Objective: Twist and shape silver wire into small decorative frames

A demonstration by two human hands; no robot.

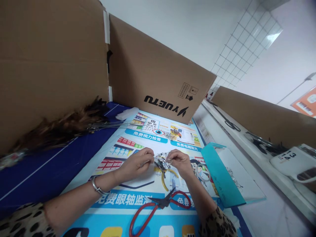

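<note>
My left hand (140,162) is closed, thumb and fingertips pinched together at the left side of a small tangle of thin wire and beads (162,159). Exactly what sits in that pinch is too small to make out. Across from it, my right hand (181,163) pinches a thin wire loop (169,161) at the tangle's right side. Just below the tangle lie pliers with yellow handles (164,182), partly covered by it. Nearer to me, scissors with red handles (163,202) rest with their blades spread apart.
A clear round spool (202,172) lies right of my right hand, beside a teal box (222,176) holding thin wire pieces. Brown feathers (61,125) and long wires lie at left. Cardboard panels (153,69) stand behind. A white shelf (247,141) runs along the right.
</note>
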